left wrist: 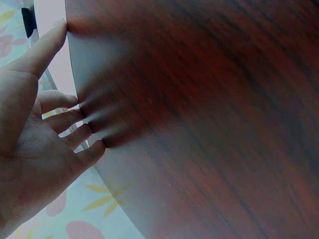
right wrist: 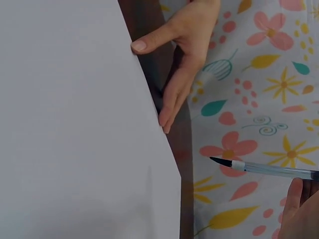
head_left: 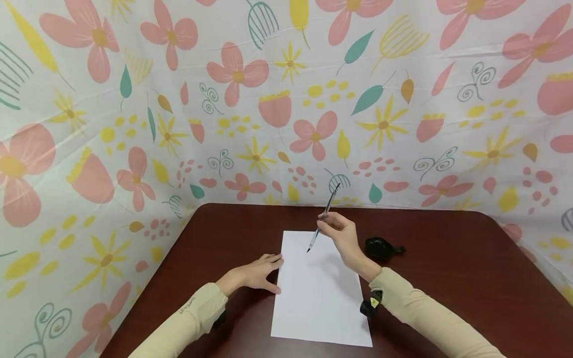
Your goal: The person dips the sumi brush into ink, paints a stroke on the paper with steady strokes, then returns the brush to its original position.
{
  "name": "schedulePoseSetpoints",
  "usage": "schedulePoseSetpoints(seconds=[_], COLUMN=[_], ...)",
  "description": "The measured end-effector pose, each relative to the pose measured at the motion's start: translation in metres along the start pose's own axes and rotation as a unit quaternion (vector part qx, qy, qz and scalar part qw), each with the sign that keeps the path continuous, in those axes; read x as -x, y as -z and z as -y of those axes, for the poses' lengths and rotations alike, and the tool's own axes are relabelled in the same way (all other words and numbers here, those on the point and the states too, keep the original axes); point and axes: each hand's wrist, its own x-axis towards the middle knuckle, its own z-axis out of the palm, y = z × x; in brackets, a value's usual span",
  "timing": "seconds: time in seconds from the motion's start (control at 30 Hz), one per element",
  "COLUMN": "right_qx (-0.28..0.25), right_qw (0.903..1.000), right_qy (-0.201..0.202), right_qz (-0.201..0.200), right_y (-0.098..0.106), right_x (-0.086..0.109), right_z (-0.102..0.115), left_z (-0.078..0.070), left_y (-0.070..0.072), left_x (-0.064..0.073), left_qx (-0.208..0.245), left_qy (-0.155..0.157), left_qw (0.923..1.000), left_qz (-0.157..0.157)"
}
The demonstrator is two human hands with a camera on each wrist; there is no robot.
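A sheet of white paper (head_left: 320, 303) lies lengthwise on the dark red-brown table, with no marks visible on it. My right hand (head_left: 343, 238) pinches a brush pen (head_left: 330, 203) with a clear barrel above the sheet's far part. Its dark pointed tip slants down toward the paper; in the right wrist view the brush pen (right wrist: 274, 170) shows a black tip and a white collar. Along the sheet's left edge rests my left hand (head_left: 256, 273), fingers spread. The left wrist view shows the left hand's (left wrist: 40, 129) thumb and fingertips touching down at that edge.
A small black rounded object (head_left: 379, 247) with a narrow end sits right of my right hand. The table (head_left: 447, 278) has rounded far corners. Behind and to the left hangs a flower-patterned cloth (head_left: 277, 134).
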Motion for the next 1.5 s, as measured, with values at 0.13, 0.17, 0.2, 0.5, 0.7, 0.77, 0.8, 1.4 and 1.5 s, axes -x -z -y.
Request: schedulePoseSetpoints(seconds=[0.13, 0.17, 0.2, 0.5, 0.7, 0.77, 0.8, 1.4, 1.5], right_qx=[0.003, 0.002, 0.002, 0.004, 0.012, 0.015, 0.019, 0.053, 0.055], right_qw=[0.9998, 0.9997, 0.9997, 0.9997, 0.9996, 0.9996, 0.9996, 0.9983, 0.9983], right_qy=[-0.011, -0.014, -0.016, -0.016, -0.019, -0.019, -0.019, -0.024, -0.02], right_qz=[-0.015, -0.018, -0.019, -0.018, -0.016, -0.011, -0.007, 0.005, 0.007], right_y=[-0.001, -0.001, -0.001, -0.006, -0.009, -0.009, -0.009, -0.015, -0.016], right_x=[0.001, 0.002, 0.002, 0.002, 0.002, 0.003, 0.003, 0.012, 0.013], right_z=[-0.001, -0.001, -0.001, -0.002, -0.004, -0.005, -0.005, -0.012, -0.015], left_z=[-0.002, -0.002, -0.003, -0.004, -0.003, -0.003, -0.003, -0.006, -0.006], left_y=[0.001, 0.002, 0.002, 0.003, 0.004, 0.004, 0.003, 0.002, 0.002], left_x=[0.0, 0.0, 0.0, 0.001, -0.001, -0.001, -0.002, -0.001, -0.001], left_qx=[0.0, 0.001, 0.001, -0.002, -0.006, -0.008, -0.009, -0.008, -0.011], left_qy=[0.0, -0.001, -0.002, 0.004, 0.008, 0.008, 0.008, 0.007, 0.007], left_qw=[1.0, 1.0, 1.0, 1.0, 0.9999, 0.9999, 0.9999, 0.9999, 0.9999], left_qz=[0.006, 0.007, 0.009, 0.006, 0.005, 0.005, 0.005, 0.003, 0.004])
